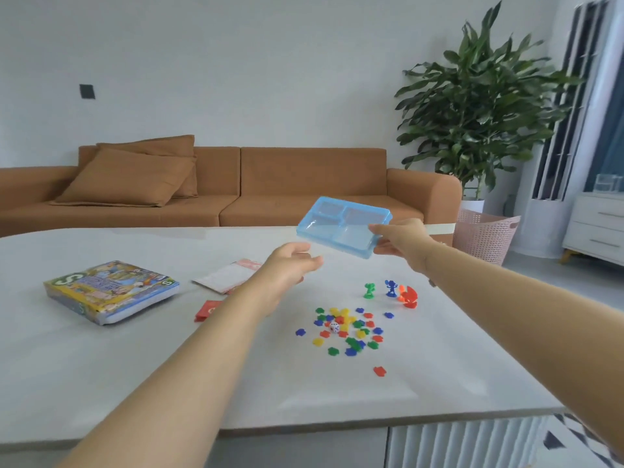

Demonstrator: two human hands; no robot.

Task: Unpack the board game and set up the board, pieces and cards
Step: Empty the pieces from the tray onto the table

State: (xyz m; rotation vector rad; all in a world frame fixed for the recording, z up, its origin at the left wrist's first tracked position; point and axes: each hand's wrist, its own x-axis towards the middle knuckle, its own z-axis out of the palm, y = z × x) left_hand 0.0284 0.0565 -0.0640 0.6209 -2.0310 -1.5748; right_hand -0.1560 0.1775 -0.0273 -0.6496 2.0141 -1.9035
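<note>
My right hand [403, 243] grips the near right edge of a light blue plastic insert tray [342, 226], held tilted above the table with its compartments looking empty. My left hand [292, 265] hovers just below and left of the tray, fingers apart, holding nothing. On the white table [135, 366] lies a pile of several small coloured tokens [347, 331] with a white die [334, 326] among them. Green [369, 290], blue [391, 288] and orange [407, 296] figures stand behind the pile. The game box [111, 290] lies at the left.
A folded paper sheet [226, 275] and a red card pack [206, 310] lie left of my left arm. One red token [379, 370] sits apart nearer me. A brown sofa [236, 184], a plant [479, 106] and a pink basket [486, 236] stand beyond the table.
</note>
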